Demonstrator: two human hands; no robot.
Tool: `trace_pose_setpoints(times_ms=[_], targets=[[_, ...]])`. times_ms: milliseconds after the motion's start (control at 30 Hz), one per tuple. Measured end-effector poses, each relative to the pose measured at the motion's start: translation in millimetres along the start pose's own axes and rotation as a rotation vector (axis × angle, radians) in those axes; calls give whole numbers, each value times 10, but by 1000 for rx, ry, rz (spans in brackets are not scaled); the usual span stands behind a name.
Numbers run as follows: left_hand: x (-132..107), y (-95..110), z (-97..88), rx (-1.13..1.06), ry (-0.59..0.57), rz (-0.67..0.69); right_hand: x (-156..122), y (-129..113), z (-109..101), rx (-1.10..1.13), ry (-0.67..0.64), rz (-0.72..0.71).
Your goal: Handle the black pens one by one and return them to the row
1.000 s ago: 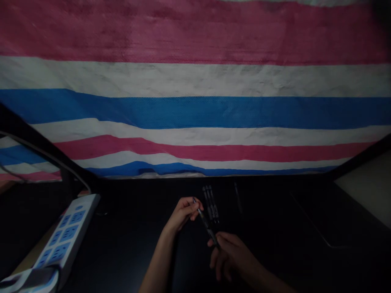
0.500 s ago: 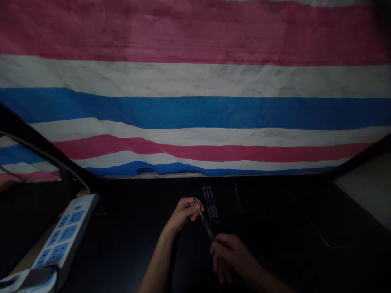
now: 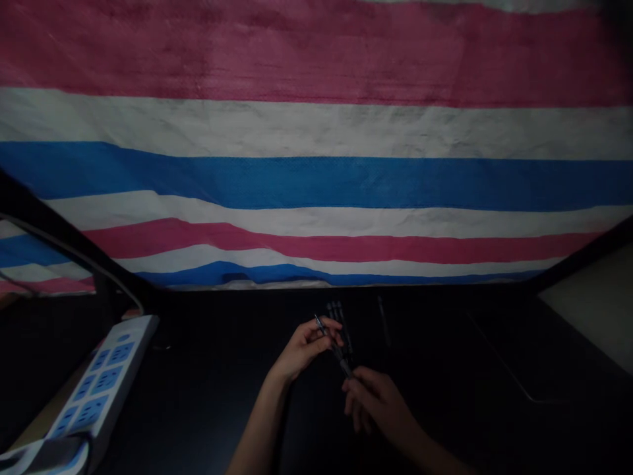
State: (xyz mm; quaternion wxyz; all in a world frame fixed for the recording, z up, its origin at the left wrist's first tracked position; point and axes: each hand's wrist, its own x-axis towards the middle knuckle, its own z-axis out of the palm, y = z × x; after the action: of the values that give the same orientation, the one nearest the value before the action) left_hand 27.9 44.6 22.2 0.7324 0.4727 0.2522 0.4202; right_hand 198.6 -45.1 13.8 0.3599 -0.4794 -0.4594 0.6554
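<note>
A dark pen with a pale, pointed end slants between my two hands above the black table. My left hand grips it near the upper, pointed end, between thumb and fingers. At the lower end, the thumb and fingertips of my right hand pinch the pen, with the other fingers curled below. Just behind my left hand, several similar pens lie side by side, partly covered by its fingers. One more slim dark pen lies apart to their right. Dim light hides fine detail.
A white power strip with blue socket faces lies at the left, a dark plug at its near end. On the right a flat dark panel with a thin edge rests on the black table. Striped sheeting hangs behind.
Both hands have shifted slightly, the right one up and the left one to the right, now covering more of the pens behind. The left fingers have moved along the held pen.
</note>
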Motion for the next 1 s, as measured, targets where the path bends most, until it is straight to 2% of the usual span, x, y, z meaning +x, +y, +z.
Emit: trace_pose_setpoints(times_ms=[100,233,500,800,1000], targets=[[27,-9,3,-79,69,35,16,-2,-29,-30,34,-41],[42,1,-36,-64,208,117,31,19,-67,-42,93,-58],[57,-38,-47,-29,338,162,24,-16,-72,-74,121,-73],[79,-43,-62,-16,462,211,32,-3,-77,-82,122,-81],[79,-44,-89,1,449,228,10,-37,-72,-106,124,-90]])
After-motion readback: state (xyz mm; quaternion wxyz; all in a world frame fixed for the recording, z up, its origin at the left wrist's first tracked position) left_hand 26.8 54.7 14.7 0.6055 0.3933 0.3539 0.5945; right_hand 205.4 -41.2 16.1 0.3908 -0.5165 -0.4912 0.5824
